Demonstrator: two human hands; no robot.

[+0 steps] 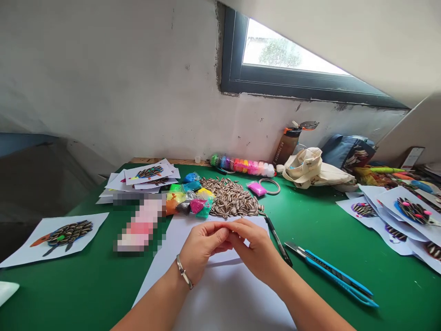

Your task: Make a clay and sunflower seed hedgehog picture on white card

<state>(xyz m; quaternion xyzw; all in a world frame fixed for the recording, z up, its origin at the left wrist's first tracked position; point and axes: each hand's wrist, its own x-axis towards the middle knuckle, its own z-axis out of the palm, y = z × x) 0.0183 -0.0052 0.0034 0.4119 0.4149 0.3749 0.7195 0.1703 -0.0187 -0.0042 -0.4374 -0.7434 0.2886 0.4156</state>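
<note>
My left hand [203,243] and my right hand [253,243] meet fingertip to fingertip above a sheet of white paper [234,299]. The fingers of both are curled and pressed together; whatever is between them, if anything, is hidden. A metal bracelet circles my left wrist. Just beyond the hands lies a heap of striped sunflower seeds [230,197], with small bags of coloured clay [189,200] along its left side. Close to my right hand are a black pen [277,239] and a blue utility knife [334,273] with its blade out.
Seed-and-clay pictures on paper [70,234] lie at left, with stacks at back left and right [406,216]. Toward the wall are a clay row [244,165], a tape ring [270,186], a brown bottle [287,145] and a cloth bag [310,170]. A pixelated patch covers something left of the paper.
</note>
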